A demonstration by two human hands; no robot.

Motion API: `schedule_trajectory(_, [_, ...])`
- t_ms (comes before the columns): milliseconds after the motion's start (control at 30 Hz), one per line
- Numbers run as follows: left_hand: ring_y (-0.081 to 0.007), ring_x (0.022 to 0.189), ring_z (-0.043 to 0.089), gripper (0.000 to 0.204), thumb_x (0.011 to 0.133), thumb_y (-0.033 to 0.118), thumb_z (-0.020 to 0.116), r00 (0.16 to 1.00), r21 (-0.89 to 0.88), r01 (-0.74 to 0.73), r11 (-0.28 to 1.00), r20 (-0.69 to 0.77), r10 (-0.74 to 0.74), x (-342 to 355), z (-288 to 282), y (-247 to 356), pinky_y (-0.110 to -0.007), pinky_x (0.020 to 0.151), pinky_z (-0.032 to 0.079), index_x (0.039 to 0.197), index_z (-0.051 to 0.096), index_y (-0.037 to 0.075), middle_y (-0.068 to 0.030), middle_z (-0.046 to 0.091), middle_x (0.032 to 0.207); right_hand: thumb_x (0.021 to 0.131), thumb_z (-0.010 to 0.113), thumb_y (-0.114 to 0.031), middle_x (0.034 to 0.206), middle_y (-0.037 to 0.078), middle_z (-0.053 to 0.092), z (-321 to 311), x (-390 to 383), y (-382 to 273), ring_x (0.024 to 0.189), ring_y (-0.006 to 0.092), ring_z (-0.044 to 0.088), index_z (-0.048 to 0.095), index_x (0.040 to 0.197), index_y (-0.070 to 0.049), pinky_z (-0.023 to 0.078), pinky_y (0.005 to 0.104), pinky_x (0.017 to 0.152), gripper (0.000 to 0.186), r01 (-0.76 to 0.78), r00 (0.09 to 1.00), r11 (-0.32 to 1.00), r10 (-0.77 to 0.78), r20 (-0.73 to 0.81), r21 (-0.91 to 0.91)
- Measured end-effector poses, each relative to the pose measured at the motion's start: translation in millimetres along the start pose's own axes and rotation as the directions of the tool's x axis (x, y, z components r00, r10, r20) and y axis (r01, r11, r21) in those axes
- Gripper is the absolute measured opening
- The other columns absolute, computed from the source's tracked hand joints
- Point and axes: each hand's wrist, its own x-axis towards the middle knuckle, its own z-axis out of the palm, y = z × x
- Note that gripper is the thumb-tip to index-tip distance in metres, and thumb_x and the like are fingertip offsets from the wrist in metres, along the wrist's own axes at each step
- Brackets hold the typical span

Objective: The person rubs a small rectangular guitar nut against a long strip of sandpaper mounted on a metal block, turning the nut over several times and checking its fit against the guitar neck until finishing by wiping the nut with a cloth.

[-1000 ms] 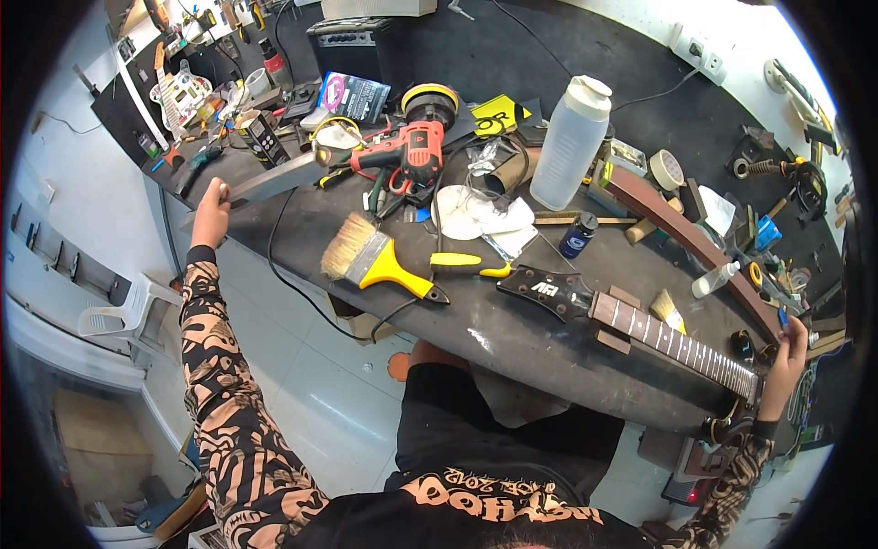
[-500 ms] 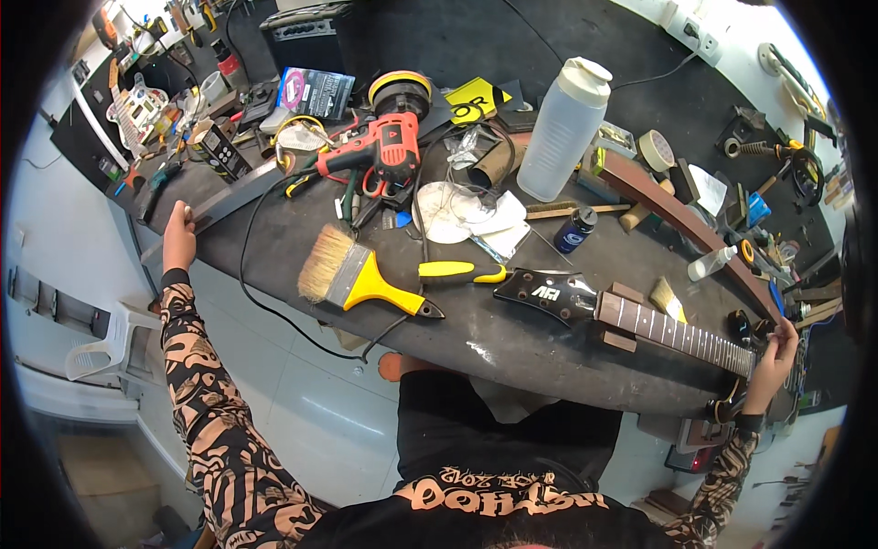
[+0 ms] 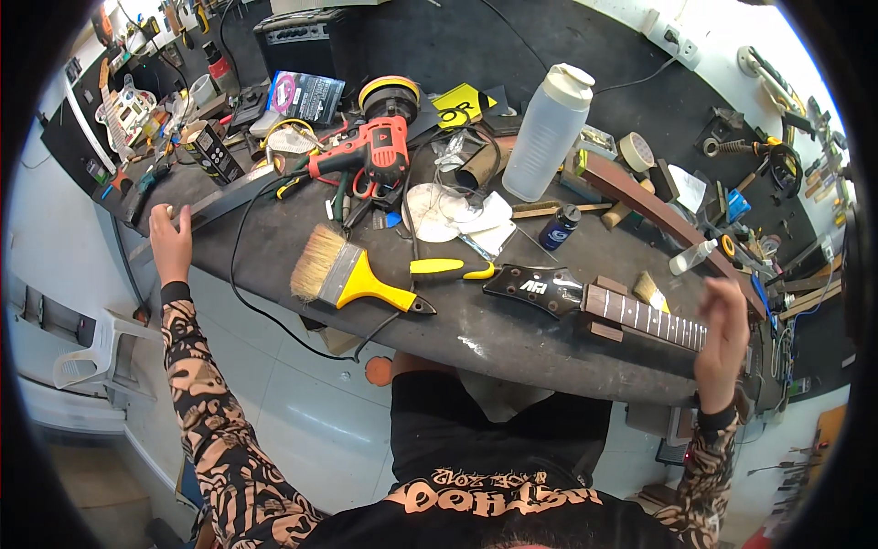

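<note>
My left hand is raised at the left end of the bench, thumb and fingers apart, over a long metal bar; contact with the bar cannot be made out. Held up with slightly blurred fingers, my right hand seems loosely open and holds nothing I can see. It covers the far right part of a guitar neck with a dark fretboard and a black headstock. Two small wood blocks flank the neck near the headstock. A yellow-handled tool touches the headstock's tip, and a wide yellow-handled brush lies left of it.
A red power sander with a trailing cord lies behind the brush. A tall translucent bottle stands beyond the headstock, near a small blue jar. A long reddish-brown wood beam slants along the right. Tools crowd the back.
My right hand has come away from the right end of the wood beam and moved left over the neck, its fingers rising. The left thumb stands more apart. The view has shifted slightly.
</note>
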Motion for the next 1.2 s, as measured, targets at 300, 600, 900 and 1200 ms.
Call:
schedule_trajectory(300, [-0.0197, 0.089, 0.048, 0.035, 0.123, 0.033, 0.040, 0.968, -0.883, 0.205, 0.423, 0.118, -0.222, -111.7, -40.7, 256.9, -0.039, 0.083, 0.041, 0.109, 0.059, 0.008, -0.0061, 0.053, 0.095, 0.102, 0.067, 0.001, 0.125, 0.026, 0.074, 271.5, 179.4, -67.2, 0.121, 0.0460, 0.075, 0.069, 0.132, 0.001, 0.062, 0.0564, 0.107, 0.030, 0.501, 0.817, 0.865, -0.484, 0.314, 0.033])
schedule_trajectory(600, [-0.0401, 0.103, 0.078, 0.010, 0.109, 0.000, 0.078, 0.880, -0.902, 0.325, 0.282, 0.398, 0.258, -167.5, -68.8, 372.0, -0.046, 0.095, 0.062, 0.119, 0.076, -0.002, -0.0184, 0.079, 0.114, 0.111, 0.074, -0.033, 0.159, 0.023, 0.071, 435.4, 373.9, 28.1, 0.152, 0.0436, 0.069, 0.071, 0.157, -0.005, 0.056, 0.0563, 0.125, 0.054, -0.330, 0.907, 0.717, 0.420, 0.003, -0.614])
schedule_trajectory(900, [-0.0301, 0.105, 0.075, 0.011, 0.114, 0.005, 0.076, 0.805, -0.788, 0.574, 0.223, 0.593, 0.023, -156.5, -46.8, 343.6, -0.039, 0.097, 0.058, 0.122, 0.074, -0.003, -0.0143, 0.078, 0.113, 0.107, 0.070, -0.025, 0.156, 0.028, 0.079, 520.6, 376.6, 76.4, 0.159, 0.0515, 0.064, 0.075, 0.159, -0.009, 0.053, 0.0580, 0.132, 0.055, -0.027, 0.923, 0.917, 0.175, 0.342, -0.397])
schedule_trajectory(1200, [-0.0274, 0.106, 0.075, 0.013, 0.115, 0.007, 0.077, 0.816, -0.806, 0.568, 0.164, 0.578, 0.012, -163.0, -42.8, 341.9, -0.038, 0.098, 0.058, 0.122, 0.074, -0.002, -0.0132, 0.078, 0.113, 0.105, 0.082, -0.027, 0.118, 0.024, 0.090, 521.2, 415.1, 104.7, 0.118, 0.0439, 0.085, 0.091, 0.125, -0.004, 0.064, 0.0504, 0.105, 0.031, -0.048, 0.881, 0.980, 0.134, 0.453, -0.196])
